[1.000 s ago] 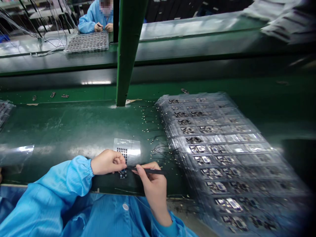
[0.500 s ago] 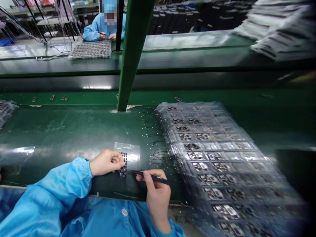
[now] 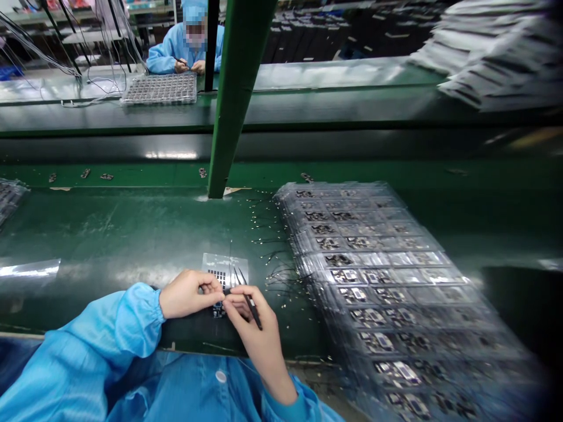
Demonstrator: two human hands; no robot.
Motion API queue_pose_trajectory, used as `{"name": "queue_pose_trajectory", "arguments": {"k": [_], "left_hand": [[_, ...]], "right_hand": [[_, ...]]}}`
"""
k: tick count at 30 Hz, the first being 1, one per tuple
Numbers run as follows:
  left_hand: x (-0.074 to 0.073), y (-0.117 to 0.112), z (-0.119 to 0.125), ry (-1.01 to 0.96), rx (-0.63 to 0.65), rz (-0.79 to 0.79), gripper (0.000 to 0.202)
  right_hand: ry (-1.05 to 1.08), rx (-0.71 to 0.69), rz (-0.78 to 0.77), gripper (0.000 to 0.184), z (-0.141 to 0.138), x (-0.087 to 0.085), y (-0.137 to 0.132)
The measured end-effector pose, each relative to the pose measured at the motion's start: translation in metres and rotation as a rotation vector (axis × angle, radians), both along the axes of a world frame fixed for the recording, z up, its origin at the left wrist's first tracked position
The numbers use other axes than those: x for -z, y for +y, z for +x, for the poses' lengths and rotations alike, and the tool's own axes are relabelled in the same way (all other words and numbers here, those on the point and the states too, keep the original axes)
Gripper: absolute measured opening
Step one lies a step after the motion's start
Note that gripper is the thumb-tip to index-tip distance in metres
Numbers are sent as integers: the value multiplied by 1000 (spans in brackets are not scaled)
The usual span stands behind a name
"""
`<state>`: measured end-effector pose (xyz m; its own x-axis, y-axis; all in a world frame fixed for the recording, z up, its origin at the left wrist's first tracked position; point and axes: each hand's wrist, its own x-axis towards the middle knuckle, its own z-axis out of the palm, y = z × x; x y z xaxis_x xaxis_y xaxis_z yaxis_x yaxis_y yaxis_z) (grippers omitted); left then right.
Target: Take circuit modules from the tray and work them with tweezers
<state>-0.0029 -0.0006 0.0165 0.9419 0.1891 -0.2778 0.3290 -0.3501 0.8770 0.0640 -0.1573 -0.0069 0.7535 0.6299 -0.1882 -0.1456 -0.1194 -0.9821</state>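
Note:
My left hand (image 3: pixel 190 293) is pinched on a small dark circuit part (image 3: pixel 219 309) lying on the green bench near its front edge. My right hand (image 3: pixel 251 325) meets it from the right, fingers closed on black tweezers (image 3: pixel 247 298) whose tips point up and away from me. Just beyond both hands lies a clear film sheet (image 3: pixel 226 271) with a small dark grid of dots. Both sleeves are light blue.
A tall stack of clear trays (image 3: pixel 387 293) holding small parts fills the right side. Loose thin wires and bits (image 3: pixel 275 258) lie beside it. A green post (image 3: pixel 233 99) stands behind. Across the belt a person in blue (image 3: pixel 185 44) works at another tray (image 3: pixel 160 88).
My right hand has moved left to touch my left hand, and the tweezers have swung from lying sideways to pointing away from me. The left hand stays on the small part.

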Motion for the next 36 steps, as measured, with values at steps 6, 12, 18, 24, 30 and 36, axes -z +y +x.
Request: {"name": "queue_pose_trajectory", "arguments": {"k": [6, 12, 18, 24, 30, 36], "left_hand": [[0, -2, 1, 40, -58, -59, 14], [1, -2, 1, 23, -78, -58, 13], [1, -3, 0, -11, -57, -23, 10], [1, -4, -1, -29, -38, 47, 10], [2, -5, -2, -27, -23, 38, 11], [3, -4, 0, 31, -66, -100, 18]], "right_hand": [[-31, 4, -7, 21, -1, 4, 3], [49, -14, 1, 24, 2, 3, 3], [24, 27, 7, 20, -1, 0, 8], [53, 5, 0, 23, 1, 0, 8], [-45, 50, 9, 21, -4, 7, 8], [-89, 74, 19, 24, -3, 12, 7]]}}
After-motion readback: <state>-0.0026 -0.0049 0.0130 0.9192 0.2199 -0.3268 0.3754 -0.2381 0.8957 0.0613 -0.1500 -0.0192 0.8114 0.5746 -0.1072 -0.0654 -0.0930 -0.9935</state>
